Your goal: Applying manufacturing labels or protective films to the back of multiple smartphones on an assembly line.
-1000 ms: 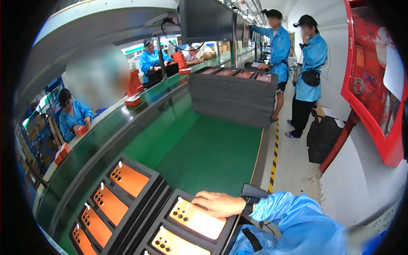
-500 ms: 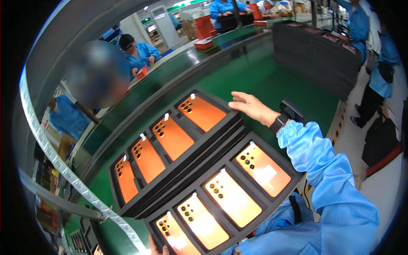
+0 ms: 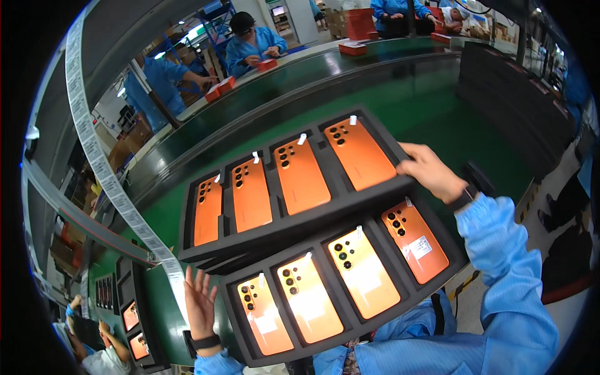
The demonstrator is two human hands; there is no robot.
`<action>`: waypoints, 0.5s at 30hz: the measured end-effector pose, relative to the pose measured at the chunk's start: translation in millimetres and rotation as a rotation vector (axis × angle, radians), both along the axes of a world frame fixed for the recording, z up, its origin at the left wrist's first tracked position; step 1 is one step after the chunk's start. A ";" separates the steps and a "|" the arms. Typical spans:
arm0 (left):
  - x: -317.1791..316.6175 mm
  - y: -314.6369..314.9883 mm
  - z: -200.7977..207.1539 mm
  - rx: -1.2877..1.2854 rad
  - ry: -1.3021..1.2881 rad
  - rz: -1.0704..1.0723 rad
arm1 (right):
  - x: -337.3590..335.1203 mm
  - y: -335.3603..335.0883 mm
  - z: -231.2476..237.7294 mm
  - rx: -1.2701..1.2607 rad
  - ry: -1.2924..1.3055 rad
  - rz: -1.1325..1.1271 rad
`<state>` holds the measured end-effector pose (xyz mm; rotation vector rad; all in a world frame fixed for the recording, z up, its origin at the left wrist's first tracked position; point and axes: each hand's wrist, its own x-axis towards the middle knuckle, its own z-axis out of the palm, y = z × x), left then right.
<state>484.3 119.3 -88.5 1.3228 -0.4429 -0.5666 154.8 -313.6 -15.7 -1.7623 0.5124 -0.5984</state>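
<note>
The hands are apart, the left hand (image 3: 200, 305) spread-fingered. The right hand (image 3: 432, 174) meets a matte black foam tray (image 3: 312, 217) of glossy orange rectangular phones (image 3: 304, 181); its grip is unclear.

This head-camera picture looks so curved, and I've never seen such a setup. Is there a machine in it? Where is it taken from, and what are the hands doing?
There is no robot here: the hands are a person's own, bare. The view comes from a wide camera worn on the head and looking down, so straight edges bend near the rim.

Two dark trays are in front of the person, each holding four orange phones, backs up. Beyond the far tray runs a green surface.

The right hand is at the far tray's right end; whether it grips firmly is hard to tell. The left hand is open, holding nothing, left of the near tray. In the background, a co-worker handles a small red box.
</note>
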 end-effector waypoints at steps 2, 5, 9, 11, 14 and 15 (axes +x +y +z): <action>18.9 -3.5 4.3 -0.158 0.135 -0.075 | -19.2 40.1 17.6 0.072 -0.084 -0.026; 1.7 -21.3 13.2 -0.230 0.141 -0.076 | -53.8 69.5 11.8 0.247 -0.087 -0.071; -9.5 21.1 -5.2 -0.239 0.074 -0.080 | -108.4 103.0 -8.6 0.244 -0.077 -0.127; -41.6 36.4 3.8 -0.243 0.083 0.010 | -122.1 116.3 -9.5 0.237 -0.028 -0.193; -97.5 62.9 10.2 -0.118 -0.010 0.125 | -149.4 127.3 -30.5 0.049 0.048 -0.238; -104.0 93.4 -4.6 -0.062 0.100 0.206 | -161.3 133.1 -36.3 0.007 0.115 -0.281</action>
